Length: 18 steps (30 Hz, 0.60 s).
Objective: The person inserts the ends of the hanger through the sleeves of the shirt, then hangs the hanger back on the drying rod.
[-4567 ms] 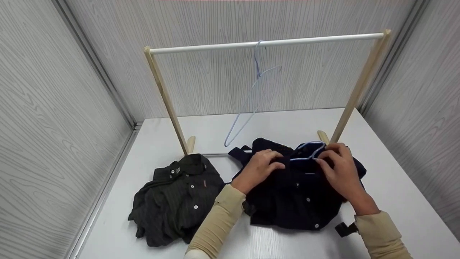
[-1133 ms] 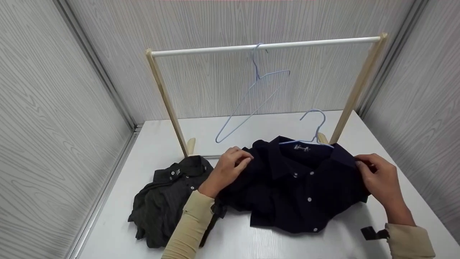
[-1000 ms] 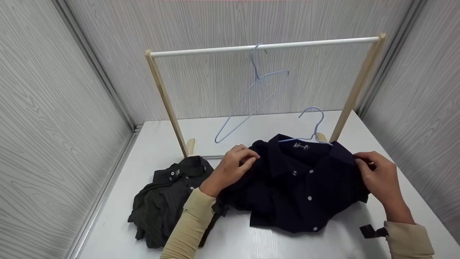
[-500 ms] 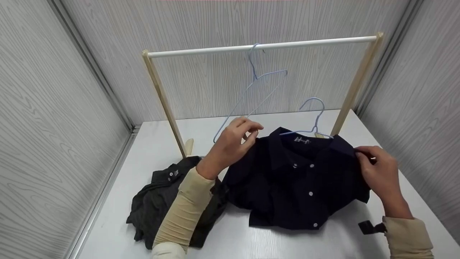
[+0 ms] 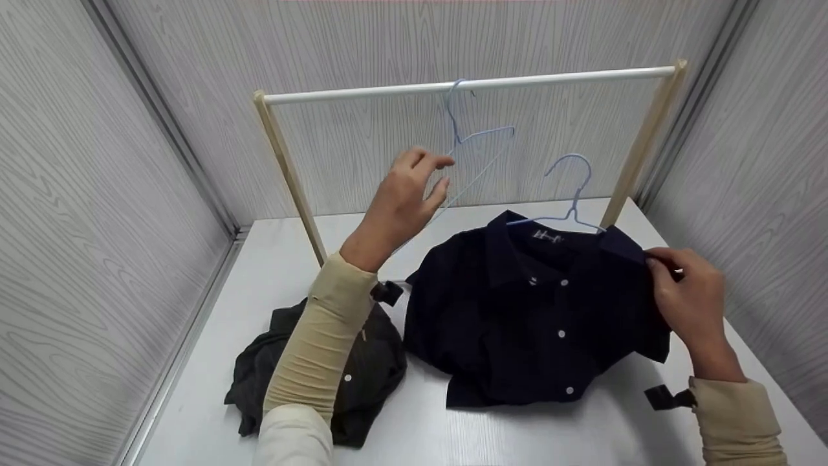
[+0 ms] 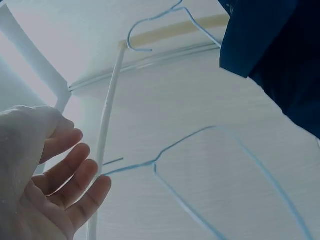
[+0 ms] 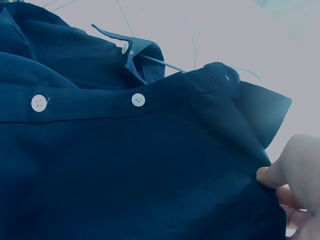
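Observation:
My right hand (image 5: 692,294) pinches the shoulder of a navy button-up shirt (image 5: 524,336); the right wrist view shows thumb and fingers at the edge of the cloth (image 7: 150,170). Inside the collar sits a light blue wire hanger (image 5: 574,202), its hook standing free above the neckline. My left hand (image 5: 404,194) is raised left of the shirt, fingers loosely bent and holding nothing. Just behind it a second blue wire hanger (image 5: 486,133) hangs from the rack's rail. In the left wrist view the fingers (image 6: 92,200) overlap the rail near that hanger's hook (image 6: 132,167).
The clothes rack has a white rail (image 5: 362,93) on wooden posts (image 5: 288,165). A crumpled dark grey-green shirt (image 5: 378,349) lies on the white table (image 5: 194,388) at left, partly behind the left sleeve. Grey wood-patterned walls (image 5: 162,39) stand around the table.
The hanger went into the navy shirt's collar. My left hand left the shirt's shoulder and rose toward the hanging hanger. My right hand, now on the other shoulder, has raised the shirt's top slightly.

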Tool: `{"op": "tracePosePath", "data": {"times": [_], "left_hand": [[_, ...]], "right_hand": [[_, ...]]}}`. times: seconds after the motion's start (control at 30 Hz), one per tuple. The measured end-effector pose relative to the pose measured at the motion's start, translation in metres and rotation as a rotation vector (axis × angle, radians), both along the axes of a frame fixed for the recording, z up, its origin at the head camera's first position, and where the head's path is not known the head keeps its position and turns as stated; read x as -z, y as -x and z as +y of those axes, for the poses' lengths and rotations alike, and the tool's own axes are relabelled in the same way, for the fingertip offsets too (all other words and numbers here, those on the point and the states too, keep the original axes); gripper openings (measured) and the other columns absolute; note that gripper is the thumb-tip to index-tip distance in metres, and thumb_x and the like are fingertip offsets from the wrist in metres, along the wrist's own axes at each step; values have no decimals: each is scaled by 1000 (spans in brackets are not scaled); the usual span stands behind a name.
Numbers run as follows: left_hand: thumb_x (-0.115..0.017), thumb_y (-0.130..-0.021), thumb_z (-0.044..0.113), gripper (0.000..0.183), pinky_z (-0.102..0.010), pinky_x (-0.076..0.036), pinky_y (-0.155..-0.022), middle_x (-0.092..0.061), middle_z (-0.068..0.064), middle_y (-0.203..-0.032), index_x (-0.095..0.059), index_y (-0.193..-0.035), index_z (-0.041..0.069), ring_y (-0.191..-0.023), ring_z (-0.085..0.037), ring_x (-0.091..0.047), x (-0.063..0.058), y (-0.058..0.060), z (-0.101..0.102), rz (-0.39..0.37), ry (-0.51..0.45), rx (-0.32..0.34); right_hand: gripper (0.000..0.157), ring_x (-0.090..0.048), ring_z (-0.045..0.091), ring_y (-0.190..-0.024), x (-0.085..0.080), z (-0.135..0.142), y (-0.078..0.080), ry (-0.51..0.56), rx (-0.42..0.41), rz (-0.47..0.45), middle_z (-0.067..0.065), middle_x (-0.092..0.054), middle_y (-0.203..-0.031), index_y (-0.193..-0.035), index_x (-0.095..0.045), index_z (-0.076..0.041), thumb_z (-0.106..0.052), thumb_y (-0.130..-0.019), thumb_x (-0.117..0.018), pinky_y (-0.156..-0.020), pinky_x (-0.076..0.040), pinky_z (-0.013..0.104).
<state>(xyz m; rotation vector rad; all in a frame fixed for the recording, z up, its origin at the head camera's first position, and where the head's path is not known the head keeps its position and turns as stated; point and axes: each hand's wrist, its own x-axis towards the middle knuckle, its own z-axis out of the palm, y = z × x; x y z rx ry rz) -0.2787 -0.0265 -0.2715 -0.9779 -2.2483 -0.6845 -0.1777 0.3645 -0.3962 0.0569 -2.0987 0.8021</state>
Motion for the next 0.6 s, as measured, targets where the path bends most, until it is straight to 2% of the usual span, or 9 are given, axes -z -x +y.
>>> {"op": "tracePosePath", "data": {"times": [0.13,0.37,0.6], "left_hand": [[-53,-101,14,30,-36,-47,-91,-58,-14,-119,-61,-129,4,-109,-29,-53,-16,12,-5,37,9,-98],[-50,-100,9,38,-39,-40,-106,-55,-15,-132,-57,-136,5,-124,-32,-49,-37,32,-11,136,37,-289],[-49,-100,8,39,-41,-40,-106,-52,-15,-135,-56,-138,9,-129,-32,-46,-49,45,-15,151,104,-384]], "right_hand": [[13,-46,-22,-82,-10,0,4,12,26,12,19,-73,-90,-96,-76,1,3,-88,-67,-76,-33,6],[12,-47,-22,-81,-28,4,10,12,49,47,19,-73,-90,-95,-76,2,2,-87,-67,-77,-34,6],[12,-45,-22,-80,-46,9,13,-19,71,71,21,-73,-88,-94,-76,3,3,-87,-67,-76,-32,5]]}}
